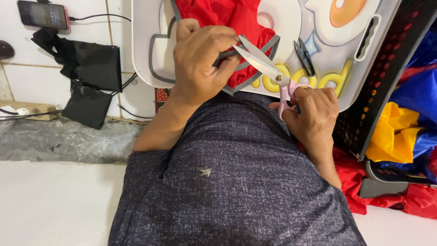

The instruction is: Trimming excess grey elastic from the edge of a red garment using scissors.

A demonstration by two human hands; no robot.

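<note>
White tiled wall and pale floor frame the scene, and across our lap sits a white tray (145, 68) printed with cartoon shapes. We look down from the head camera, the only view we have, over our dark speckled trousers (227, 182).

Our left hand (202, 59) is curled tight, pinching the grey strap (255, 75) that edges the red fabric (227, 18) lying on the tray. Our right hand (314, 114) is closed through the pink handles of the scissors (268, 68). The blades are parted, tips pointing toward the left hand, right at the strap between its fingers. Whether the steel touches the strap we cannot tell.

Just beside the scissors, a small black thread snipper (304, 57) lies on the tray.

Off to the right, a black perforated crate (387, 77) leans beside the tray, with yellow, blue and red cloth (409, 123) piled behind it. On the left, a phone (43, 15) on a cable rests against the wall, above a black bag (86, 77).
</note>
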